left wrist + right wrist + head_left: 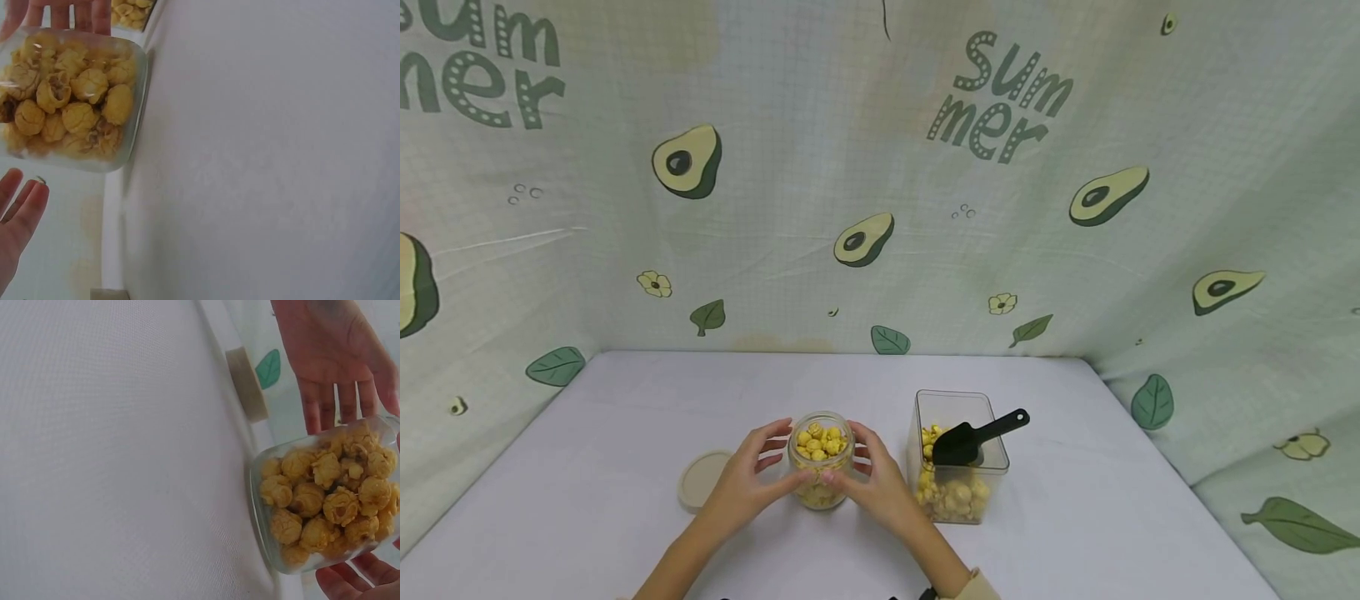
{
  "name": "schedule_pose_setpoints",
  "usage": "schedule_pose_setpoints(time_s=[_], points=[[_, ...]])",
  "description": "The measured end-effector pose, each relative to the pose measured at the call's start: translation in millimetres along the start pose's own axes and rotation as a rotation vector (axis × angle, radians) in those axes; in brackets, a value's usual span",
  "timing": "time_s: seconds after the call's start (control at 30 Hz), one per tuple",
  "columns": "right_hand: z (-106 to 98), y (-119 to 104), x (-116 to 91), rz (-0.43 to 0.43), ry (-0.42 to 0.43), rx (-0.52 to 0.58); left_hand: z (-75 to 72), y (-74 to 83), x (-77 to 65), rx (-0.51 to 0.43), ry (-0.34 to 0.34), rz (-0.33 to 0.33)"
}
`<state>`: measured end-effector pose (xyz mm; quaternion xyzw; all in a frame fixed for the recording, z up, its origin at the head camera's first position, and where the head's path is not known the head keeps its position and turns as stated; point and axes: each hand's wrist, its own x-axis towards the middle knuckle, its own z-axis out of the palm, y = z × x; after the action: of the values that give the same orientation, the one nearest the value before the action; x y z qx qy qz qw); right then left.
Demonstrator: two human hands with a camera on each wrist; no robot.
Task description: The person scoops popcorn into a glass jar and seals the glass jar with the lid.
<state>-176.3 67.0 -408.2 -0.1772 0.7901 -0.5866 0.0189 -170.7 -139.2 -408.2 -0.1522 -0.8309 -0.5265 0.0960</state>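
Note:
A clear glass jar filled with yellow popcorn stands upright on the table, its mouth uncovered. My left hand is at its left side and my right hand at its right, fingers spread fairly straight. Both thumbs reach across the front of the jar. In the left wrist view, a small gap shows between the left fingers and the glass; the right fingers lie close against the jar in the right wrist view. Whether each fingertip touches is hard to tell.
To the right stands a clear rectangular container of popcorn, a black scoop resting in it with its handle over the rim. A round beige lid lies left of the jar, partly behind my left forearm. A patterned curtain rises behind the table.

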Motion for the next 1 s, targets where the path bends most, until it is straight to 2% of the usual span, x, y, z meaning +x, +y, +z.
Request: schedule_pose_setpoints(time_s=[0.23, 0.4, 0.67, 0.8, 1.0], points=[[0.8, 1.1, 0.6, -0.006, -0.004, -0.007, -17.2, -4.2, -2.3, 0.152, 0.064, 0.101], [1.9, 3.5, 0.9, 0.005, -0.007, -0.018, -31.1, -7.5, -5.9, 0.293, 0.085, 0.111], [2.4, 3.8, 1.0, 0.016, -0.004, -0.014, -58.6, -18.8, -8.9, 0.492, -0.014, 0.027], [1.7, 1.8, 0.4, 0.011, -0.007, -0.005, -68.7, -26.6, -9.5, 0.611, -0.050, 0.019], [0.3, -1.5, -0.8, 0.011, -0.010, 0.007, -76.5, -35.0, -9.8, 0.671, -0.098, 0.014]])
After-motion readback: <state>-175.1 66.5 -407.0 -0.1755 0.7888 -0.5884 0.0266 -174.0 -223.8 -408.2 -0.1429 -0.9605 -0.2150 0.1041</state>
